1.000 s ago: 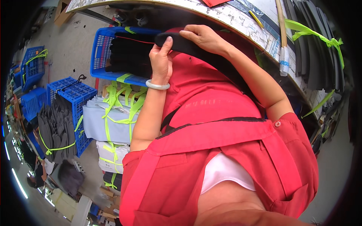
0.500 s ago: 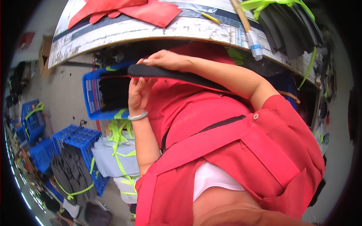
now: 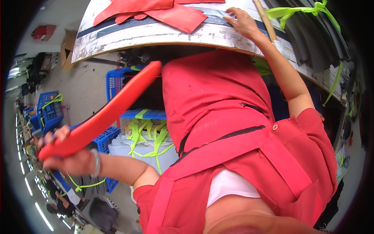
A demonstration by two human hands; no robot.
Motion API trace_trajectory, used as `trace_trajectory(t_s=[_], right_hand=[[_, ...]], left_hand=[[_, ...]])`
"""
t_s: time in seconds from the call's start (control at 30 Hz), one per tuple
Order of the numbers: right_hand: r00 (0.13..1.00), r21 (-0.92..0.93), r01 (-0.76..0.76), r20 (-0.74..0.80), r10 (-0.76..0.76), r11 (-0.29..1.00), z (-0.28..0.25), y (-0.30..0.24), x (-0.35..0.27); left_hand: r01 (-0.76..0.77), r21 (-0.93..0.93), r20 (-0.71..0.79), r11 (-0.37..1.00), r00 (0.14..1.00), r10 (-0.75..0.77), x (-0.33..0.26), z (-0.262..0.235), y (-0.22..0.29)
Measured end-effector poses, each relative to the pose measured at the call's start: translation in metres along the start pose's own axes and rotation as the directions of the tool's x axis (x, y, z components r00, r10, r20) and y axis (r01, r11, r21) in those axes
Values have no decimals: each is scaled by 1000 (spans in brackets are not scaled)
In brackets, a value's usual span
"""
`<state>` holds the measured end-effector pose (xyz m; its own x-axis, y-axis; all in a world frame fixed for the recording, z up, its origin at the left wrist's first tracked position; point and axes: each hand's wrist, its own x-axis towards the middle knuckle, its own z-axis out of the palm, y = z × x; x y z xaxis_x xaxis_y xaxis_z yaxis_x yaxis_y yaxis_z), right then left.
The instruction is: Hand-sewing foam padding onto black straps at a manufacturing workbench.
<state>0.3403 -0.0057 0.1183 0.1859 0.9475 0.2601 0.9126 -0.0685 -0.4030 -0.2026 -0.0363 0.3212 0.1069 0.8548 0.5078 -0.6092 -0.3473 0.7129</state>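
Left hand [image 3: 68, 158] is out to the person's left side, fingers curled tight around one end of a long red strip [image 3: 103, 113] — flat, slightly curved, with a dark edge showing along its underside. The strip runs up and to the right from the hand, and its rounded far tip ends just under the tabletop [image 3: 156, 33] edge, in front of a blue crate [image 3: 117, 80]. There's a pale bangle [image 3: 95, 163] on that wrist.

Right hand [image 3: 243, 21] is up on the tabletop, palm down, fingers spread fairly flat on the worn white surface. Can't tell if it's actually pinching anything — looks like it's just resting or pressing there. Just beside it on the right lies a wooden stick [image 3: 265, 19], and to its left are a few red pieces [image 3: 156, 9] spread flat near the far edge. Further right there's a stack of dark grey strips [image 3: 311, 37] tied with green tape [image 3: 307, 9].

Below the tabletop, on the floor, near the strip — a white bundle [image 3: 144, 146] strapped with the same green tape, sitting by more blue crates. The person wears a red apron, which fills most of the lower middle of the view.
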Motion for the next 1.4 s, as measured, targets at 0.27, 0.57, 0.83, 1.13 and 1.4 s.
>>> trace_trajectory(t_s=[0.27,0.57,0.83,1.13,1.4], right_hand=[[948,94,149,-296,-115,984,33,19,-21],[949,750,-15,220,-228,661,-39,-131,-81],[887,752,204,128,-443,626,-51,-190,-93],[836,637,243,245,-491,731,-51,-195,-92],[811,444,352,295,-505,824,-56,-197,-98]], left_hand=[[477,552,22,684,811,-584,-23,70,-126],[703,312,37,639,663,-748,-46,64,-155],[670,293,133,682,678,-723,-53,70,-155],[681,340,130,648,648,-750,-59,61,-155],[696,364,111,619,628,-770,-64,62,-157]])
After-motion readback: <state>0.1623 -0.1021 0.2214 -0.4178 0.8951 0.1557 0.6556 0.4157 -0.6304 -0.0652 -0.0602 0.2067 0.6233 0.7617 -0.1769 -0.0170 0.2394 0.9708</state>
